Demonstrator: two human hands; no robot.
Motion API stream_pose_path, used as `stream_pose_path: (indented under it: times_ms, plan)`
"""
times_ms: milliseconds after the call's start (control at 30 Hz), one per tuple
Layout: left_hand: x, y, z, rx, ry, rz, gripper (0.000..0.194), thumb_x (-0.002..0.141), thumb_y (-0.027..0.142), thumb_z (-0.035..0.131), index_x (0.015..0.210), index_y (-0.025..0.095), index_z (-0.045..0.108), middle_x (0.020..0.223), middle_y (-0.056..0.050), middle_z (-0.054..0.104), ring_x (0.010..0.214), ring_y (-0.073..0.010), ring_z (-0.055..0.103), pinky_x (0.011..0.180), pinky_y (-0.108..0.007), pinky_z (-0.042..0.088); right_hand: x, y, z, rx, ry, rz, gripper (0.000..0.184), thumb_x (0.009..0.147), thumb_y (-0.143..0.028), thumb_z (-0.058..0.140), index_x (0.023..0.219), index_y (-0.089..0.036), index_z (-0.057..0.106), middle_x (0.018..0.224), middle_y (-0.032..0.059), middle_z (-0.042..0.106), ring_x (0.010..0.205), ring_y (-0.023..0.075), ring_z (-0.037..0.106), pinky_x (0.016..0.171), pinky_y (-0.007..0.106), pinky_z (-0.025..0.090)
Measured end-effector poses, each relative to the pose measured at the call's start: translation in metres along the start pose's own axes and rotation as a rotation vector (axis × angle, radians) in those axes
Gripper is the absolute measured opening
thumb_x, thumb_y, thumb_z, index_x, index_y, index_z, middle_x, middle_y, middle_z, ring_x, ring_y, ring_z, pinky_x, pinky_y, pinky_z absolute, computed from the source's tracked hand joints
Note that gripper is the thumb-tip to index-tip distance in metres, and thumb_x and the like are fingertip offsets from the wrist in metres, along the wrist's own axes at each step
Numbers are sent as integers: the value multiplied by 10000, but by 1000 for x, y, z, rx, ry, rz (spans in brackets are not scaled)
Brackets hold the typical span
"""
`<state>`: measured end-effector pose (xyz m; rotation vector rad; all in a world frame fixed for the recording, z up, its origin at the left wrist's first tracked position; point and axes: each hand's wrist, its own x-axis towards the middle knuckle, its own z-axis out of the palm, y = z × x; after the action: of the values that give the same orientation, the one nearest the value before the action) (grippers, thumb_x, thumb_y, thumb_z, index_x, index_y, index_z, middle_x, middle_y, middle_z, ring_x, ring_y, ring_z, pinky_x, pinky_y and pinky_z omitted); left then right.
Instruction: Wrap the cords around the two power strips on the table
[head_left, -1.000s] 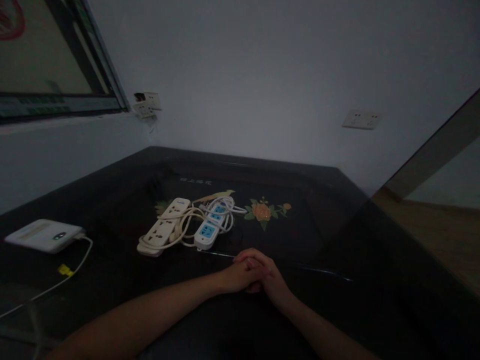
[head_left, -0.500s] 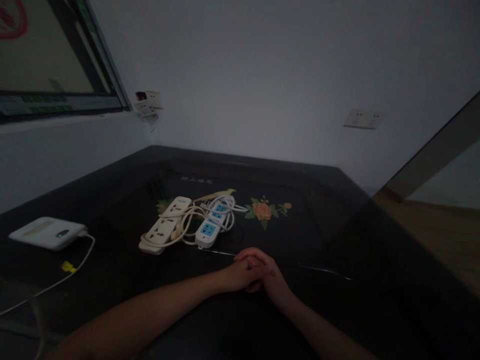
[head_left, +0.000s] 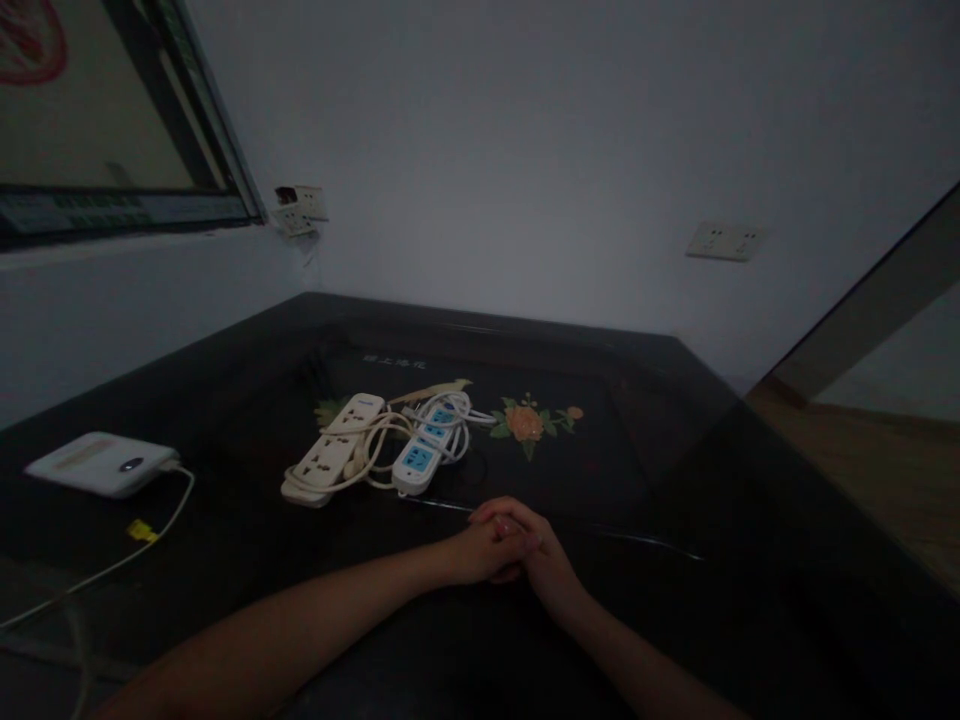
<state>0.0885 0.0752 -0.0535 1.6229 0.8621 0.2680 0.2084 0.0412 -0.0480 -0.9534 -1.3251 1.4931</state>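
My left hand [head_left: 478,553] and my right hand [head_left: 546,560] are clasped together near the front of the dark table [head_left: 420,650]. The fingers of each are closed round the other, and no object shows between them. Just beyond them lies a white power strip with blue sockets [head_left: 421,456], its white cord looped over it. A cream power strip [head_left: 328,455] rests to its left, tangled with its own cord. Neither hand touches the strips.
At the left sits a white box-shaped device [head_left: 97,463] with a thin white cable [head_left: 161,525] and a yellow tag [head_left: 141,531] on it. Wall sockets [head_left: 725,241] are at the right; a loose socket plate [head_left: 294,219] hangs in the corner beside the window [head_left: 97,110].
The view has shifted very slightly. My hands stay clasped in the same place, and the power strips have not moved.
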Motion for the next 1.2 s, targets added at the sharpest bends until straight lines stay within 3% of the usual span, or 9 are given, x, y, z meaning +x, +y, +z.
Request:
stream_pose_path:
  times_ms: [200,433,833,1200]
  plan:
    - [1,-4,2,-29,-2,38,762,629,877,312,702,150,531,503,50,392,458,-83,365,426,-218,263,-2,0,2,-16,15,-8,391,816,-557,517,899,-199,647,796,36,573,657,147,545,458,217,471]
    - [0,-3,3,-18,4,55,767,590,912,260,598,172,458,473,44,384,436,-80,355,415,-227,254,-5,-2,5,-12,47,12,401,800,-565,535,881,-188,647,784,24,562,564,108,518,413,196,447]
    - [1,-4,5,-23,10,68,698,699,831,294,654,162,489,472,50,383,436,-85,365,423,-230,247,-4,-1,5,-18,68,48,417,786,-572,546,879,-178,649,787,19,574,526,91,533,410,200,476]
    - [2,-7,5,-23,15,50,652,739,783,305,539,178,442,431,38,401,417,-91,384,429,-233,280,-3,1,5,-14,68,56,412,789,-559,545,895,-175,648,708,-13,573,409,53,530,350,158,443]
